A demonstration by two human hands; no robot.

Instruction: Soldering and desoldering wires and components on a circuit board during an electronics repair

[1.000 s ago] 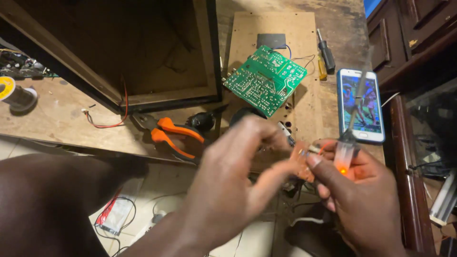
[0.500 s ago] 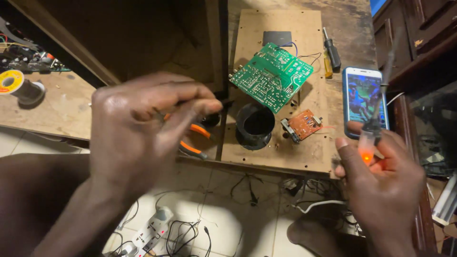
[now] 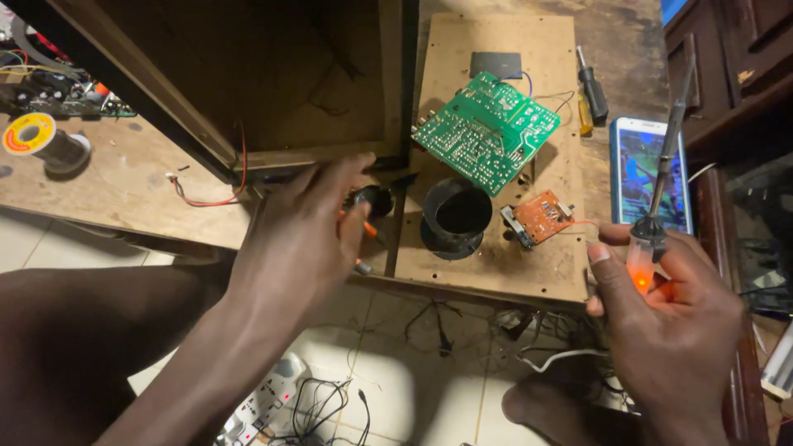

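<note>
The right hand point(image 3: 669, 322) has its grip clamped on the soldering iron with the glowing orange translucent handle point(image 3: 643, 268), held upright near the edge of the wooden surface point(image 3: 496, 272). It looks light and stiff, with a hot thin tip — better to hold it only by the handle. The left hand point(image 3: 301, 239) reaches palm down over orange-handled pliers point(image 3: 368, 227) — its fingers are curled, and I cannot tell if they hold something.

2 circuit boards point(image 3: 487, 130), 2 screwdrivers point(image 3: 591, 89), maybe.
</note>
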